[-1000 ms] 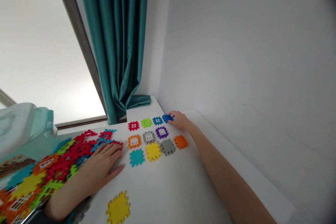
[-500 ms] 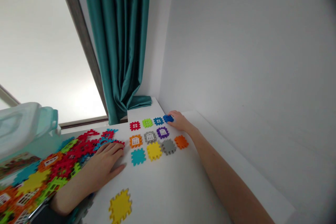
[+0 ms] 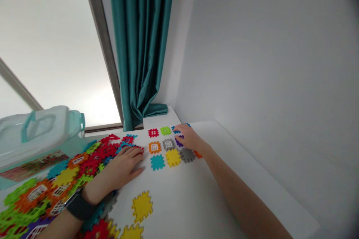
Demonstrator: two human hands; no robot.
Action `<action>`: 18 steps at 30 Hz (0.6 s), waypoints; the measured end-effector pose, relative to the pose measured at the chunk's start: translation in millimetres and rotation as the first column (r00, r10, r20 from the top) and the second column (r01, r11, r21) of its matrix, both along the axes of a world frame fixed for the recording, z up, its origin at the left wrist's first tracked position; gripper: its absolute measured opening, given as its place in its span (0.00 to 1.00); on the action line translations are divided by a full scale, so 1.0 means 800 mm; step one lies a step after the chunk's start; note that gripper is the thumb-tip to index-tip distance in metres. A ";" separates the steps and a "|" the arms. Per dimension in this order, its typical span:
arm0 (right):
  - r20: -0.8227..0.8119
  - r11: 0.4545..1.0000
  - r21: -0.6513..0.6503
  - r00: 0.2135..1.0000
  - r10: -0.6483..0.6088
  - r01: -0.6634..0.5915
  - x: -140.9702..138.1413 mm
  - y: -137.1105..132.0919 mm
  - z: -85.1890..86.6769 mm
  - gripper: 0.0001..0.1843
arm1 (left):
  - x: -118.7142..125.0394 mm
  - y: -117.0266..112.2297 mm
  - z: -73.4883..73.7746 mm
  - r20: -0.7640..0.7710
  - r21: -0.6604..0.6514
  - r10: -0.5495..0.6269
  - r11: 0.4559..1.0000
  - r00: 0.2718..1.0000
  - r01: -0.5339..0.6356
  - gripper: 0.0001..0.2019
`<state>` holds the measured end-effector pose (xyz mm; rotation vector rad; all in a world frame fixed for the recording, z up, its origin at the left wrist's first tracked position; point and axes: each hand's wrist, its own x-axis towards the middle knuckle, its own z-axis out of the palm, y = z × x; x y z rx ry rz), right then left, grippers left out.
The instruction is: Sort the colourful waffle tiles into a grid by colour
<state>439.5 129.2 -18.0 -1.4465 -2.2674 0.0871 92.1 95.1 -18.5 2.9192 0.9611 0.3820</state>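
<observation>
Small coloured puzzle tiles lie in rows on the white table (image 3: 179,201): a red tile (image 3: 153,133) and a green tile (image 3: 165,130) at the back, orange (image 3: 155,147) and grey window tiles (image 3: 168,144) in the middle, teal (image 3: 157,162), yellow (image 3: 173,157) and grey tiles (image 3: 187,155) in front. My right hand (image 3: 189,137) lies over the right end of the grid, fingers curled on a blue tile (image 3: 176,130), partly hidden. My left hand (image 3: 123,165) rests flat, fingers apart, on the edge of a heap of loose tiles (image 3: 70,171).
A clear plastic box with a teal handle (image 3: 39,134) stands at the left. A teal curtain (image 3: 140,44) hangs at the back beside a window. The white wall (image 3: 266,82) runs close along the right. Loose yellow tiles (image 3: 142,206) lie near the front.
My right hand has moved left from the back right corner over the blue and purple tiles. The view has shifted, so a watch on my left wrist shows now.
</observation>
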 end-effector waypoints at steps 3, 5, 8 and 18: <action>0.011 0.999 0.000 0.999 0.046 -0.046 -0.027 -0.015 0.005 0.14 | -0.002 -0.004 0.015 -0.005 -0.002 0.003 1.000 1.000 -0.003 0.13; 0.019 0.997 -0.002 0.997 0.075 -0.075 -0.045 -0.026 0.008 0.13 | -0.003 -0.008 0.026 -0.012 -0.007 0.007 1.000 1.000 -0.007 0.13; 0.048 0.991 -0.009 0.990 0.134 -0.134 -0.073 -0.041 0.013 0.12 | -0.008 -0.013 0.039 -0.046 -0.013 0.020 1.000 0.999 -0.020 0.12; 0.093 0.964 -0.032 0.960 0.266 -0.264 -0.148 -0.066 0.018 0.10 | -0.059 -0.033 0.047 -0.055 0.005 0.092 0.996 0.994 -0.092 0.13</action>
